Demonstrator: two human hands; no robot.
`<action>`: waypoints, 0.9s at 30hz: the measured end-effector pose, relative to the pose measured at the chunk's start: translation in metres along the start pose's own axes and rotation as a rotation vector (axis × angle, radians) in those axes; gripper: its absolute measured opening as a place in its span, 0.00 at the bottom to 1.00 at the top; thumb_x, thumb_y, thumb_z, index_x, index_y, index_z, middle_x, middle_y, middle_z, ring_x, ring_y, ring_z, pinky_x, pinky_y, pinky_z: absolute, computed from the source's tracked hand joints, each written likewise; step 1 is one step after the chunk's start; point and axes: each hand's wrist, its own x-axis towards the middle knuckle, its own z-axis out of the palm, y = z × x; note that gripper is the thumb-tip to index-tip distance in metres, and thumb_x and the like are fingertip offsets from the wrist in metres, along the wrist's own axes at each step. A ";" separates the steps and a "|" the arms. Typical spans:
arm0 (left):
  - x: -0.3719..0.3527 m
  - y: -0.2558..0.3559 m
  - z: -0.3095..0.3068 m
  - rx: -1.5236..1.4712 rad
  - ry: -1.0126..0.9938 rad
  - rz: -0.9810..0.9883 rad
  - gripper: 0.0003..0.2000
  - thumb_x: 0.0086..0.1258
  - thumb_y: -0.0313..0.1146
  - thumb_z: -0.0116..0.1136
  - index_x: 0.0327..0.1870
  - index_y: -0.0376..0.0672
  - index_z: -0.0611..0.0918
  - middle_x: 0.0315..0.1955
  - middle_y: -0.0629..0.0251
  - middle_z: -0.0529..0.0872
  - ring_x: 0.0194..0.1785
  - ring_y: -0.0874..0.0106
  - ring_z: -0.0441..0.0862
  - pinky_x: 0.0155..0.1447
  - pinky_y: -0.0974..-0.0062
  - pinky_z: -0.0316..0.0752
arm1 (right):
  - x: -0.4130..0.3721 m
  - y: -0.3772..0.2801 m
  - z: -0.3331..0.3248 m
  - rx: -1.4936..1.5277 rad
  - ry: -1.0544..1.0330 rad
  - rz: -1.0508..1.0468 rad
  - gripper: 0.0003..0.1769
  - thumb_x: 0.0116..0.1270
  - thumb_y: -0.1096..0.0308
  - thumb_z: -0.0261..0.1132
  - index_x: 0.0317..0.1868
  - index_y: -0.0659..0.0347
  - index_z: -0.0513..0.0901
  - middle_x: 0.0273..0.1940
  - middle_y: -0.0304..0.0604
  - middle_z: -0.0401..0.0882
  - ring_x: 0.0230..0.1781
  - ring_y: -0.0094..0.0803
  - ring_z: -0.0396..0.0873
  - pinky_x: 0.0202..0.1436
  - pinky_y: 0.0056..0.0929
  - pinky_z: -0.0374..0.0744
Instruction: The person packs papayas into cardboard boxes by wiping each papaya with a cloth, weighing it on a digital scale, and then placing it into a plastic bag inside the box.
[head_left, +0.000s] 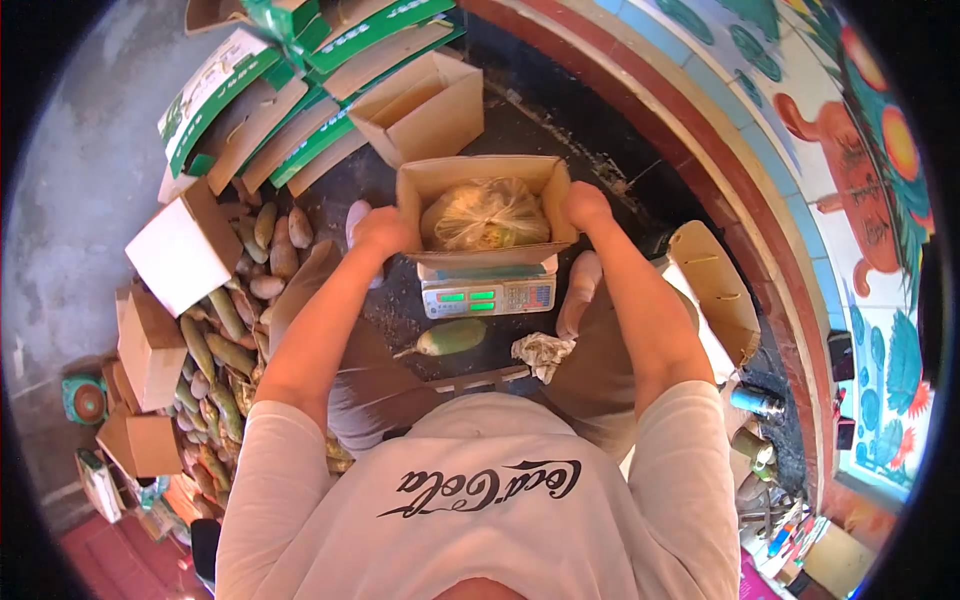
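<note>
An open cardboard box [490, 258] sits on, or just above, a digital scale [500, 297] whose green displays are lit. Inside the box lies a tied clear plastic bag [492, 215] with yellowish contents that I cannot make out. My left hand [387, 232] grips the box's left side and my right hand [587, 207] its right side, both with fingers curled. In front of the scale a long pale-green vegetable [452, 337], perhaps a radish, rests on the ground beside crumpled paper [543, 353].
At left, a large heap of elongated green and brown vegetables [225, 350] is partly covered by a carton [180, 250]. Green printed cartons [290, 110] and an open plain box [415, 105] stand ahead. To the right are another carton [715, 285], a blue bottle [757, 401] and a painted wall [850, 190].
</note>
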 end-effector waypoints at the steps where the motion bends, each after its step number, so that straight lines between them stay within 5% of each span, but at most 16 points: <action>1: 0.001 -0.002 -0.004 0.069 0.018 0.086 0.17 0.60 0.42 0.50 0.38 0.39 0.85 0.40 0.52 0.84 0.48 0.56 0.81 0.54 0.62 0.73 | -0.007 -0.008 -0.019 0.000 -0.046 -0.025 0.16 0.58 0.66 0.57 0.41 0.67 0.82 0.47 0.58 0.78 0.50 0.48 0.78 0.53 0.38 0.76; 3: 0.034 -0.026 0.019 -0.037 0.192 -0.056 0.15 0.59 0.39 0.48 0.37 0.41 0.85 0.40 0.51 0.84 0.47 0.55 0.81 0.52 0.59 0.73 | -0.024 -0.014 -0.057 0.022 -0.033 -0.066 0.16 0.59 0.67 0.55 0.44 0.65 0.82 0.50 0.56 0.78 0.51 0.46 0.77 0.53 0.38 0.76; 5: 0.030 -0.028 -0.014 0.099 0.296 0.197 0.15 0.60 0.40 0.48 0.32 0.39 0.84 0.37 0.47 0.83 0.43 0.53 0.81 0.48 0.58 0.75 | -0.040 -0.001 -0.095 0.001 0.037 -0.118 0.15 0.57 0.69 0.55 0.41 0.65 0.83 0.46 0.56 0.79 0.48 0.47 0.79 0.50 0.38 0.77; 8: -0.027 0.039 -0.104 -0.055 0.451 0.222 0.19 0.62 0.45 0.50 0.31 0.35 0.82 0.33 0.44 0.81 0.41 0.49 0.79 0.47 0.55 0.71 | -0.086 0.041 -0.152 -0.088 0.190 -0.193 0.14 0.55 0.69 0.55 0.36 0.66 0.84 0.40 0.58 0.81 0.43 0.48 0.81 0.47 0.40 0.78; 10: -0.049 0.077 -0.141 -0.044 0.566 0.247 0.18 0.62 0.45 0.52 0.31 0.34 0.81 0.32 0.42 0.81 0.41 0.49 0.79 0.45 0.57 0.71 | -0.146 0.075 -0.184 0.053 0.358 -0.141 0.14 0.54 0.66 0.58 0.28 0.71 0.82 0.28 0.60 0.81 0.33 0.50 0.81 0.40 0.41 0.79; 12: -0.075 0.124 -0.176 -0.120 0.535 0.367 0.19 0.63 0.45 0.52 0.34 0.33 0.81 0.31 0.43 0.81 0.39 0.52 0.80 0.42 0.59 0.70 | -0.216 0.105 -0.207 0.114 0.425 -0.008 0.15 0.57 0.64 0.59 0.31 0.72 0.80 0.27 0.55 0.81 0.30 0.41 0.82 0.36 0.35 0.78; 14: -0.111 0.175 -0.192 -0.159 0.559 0.585 0.19 0.63 0.44 0.53 0.35 0.32 0.81 0.28 0.46 0.82 0.34 0.55 0.80 0.39 0.62 0.70 | -0.262 0.166 -0.194 0.012 0.751 -0.005 0.12 0.55 0.62 0.61 0.30 0.64 0.83 0.31 0.65 0.78 0.36 0.54 0.79 0.46 0.43 0.74; 16: -0.138 0.221 -0.192 -0.220 0.566 0.814 0.18 0.63 0.43 0.52 0.36 0.33 0.81 0.26 0.48 0.82 0.32 0.56 0.81 0.38 0.63 0.71 | -0.352 0.164 -0.213 0.241 0.620 0.307 0.11 0.53 0.67 0.59 0.32 0.64 0.83 0.33 0.63 0.78 0.38 0.54 0.78 0.45 0.43 0.74; 18: -0.150 0.266 -0.178 -0.273 0.497 0.981 0.18 0.63 0.43 0.52 0.35 0.33 0.81 0.25 0.49 0.82 0.31 0.56 0.80 0.38 0.63 0.71 | -0.405 0.202 -0.191 0.415 0.785 0.086 0.14 0.60 0.65 0.58 0.35 0.72 0.79 0.27 0.48 0.81 0.29 0.29 0.80 0.34 0.28 0.76; 20: -0.154 0.309 -0.149 -0.307 0.348 1.082 0.17 0.62 0.43 0.52 0.34 0.34 0.81 0.24 0.49 0.82 0.31 0.56 0.80 0.37 0.63 0.71 | -0.461 0.232 -0.169 0.434 0.752 0.359 0.15 0.56 0.63 0.59 0.33 0.69 0.80 0.32 0.59 0.81 0.33 0.50 0.80 0.37 0.38 0.76; 22: -0.178 0.356 -0.117 0.034 0.335 1.103 0.17 0.61 0.43 0.51 0.33 0.35 0.82 0.28 0.48 0.82 0.35 0.54 0.81 0.40 0.62 0.73 | -0.512 0.247 -0.136 0.370 0.812 0.413 0.14 0.57 0.64 0.58 0.31 0.70 0.78 0.28 0.59 0.79 0.30 0.51 0.78 0.34 0.38 0.73; 24: -0.201 0.394 -0.066 0.097 0.199 1.129 0.17 0.59 0.43 0.52 0.31 0.35 0.82 0.32 0.47 0.83 0.38 0.52 0.81 0.43 0.60 0.75 | -0.556 0.259 -0.096 0.513 0.764 0.633 0.14 0.57 0.64 0.58 0.31 0.71 0.78 0.29 0.61 0.77 0.33 0.54 0.77 0.36 0.41 0.74; 27: -0.230 0.429 0.021 0.182 0.003 1.196 0.16 0.60 0.44 0.55 0.32 0.37 0.82 0.32 0.48 0.82 0.38 0.52 0.80 0.43 0.60 0.74 | -0.617 0.296 -0.014 0.309 0.613 0.923 0.16 0.56 0.63 0.60 0.33 0.71 0.79 0.30 0.62 0.78 0.35 0.54 0.78 0.38 0.42 0.74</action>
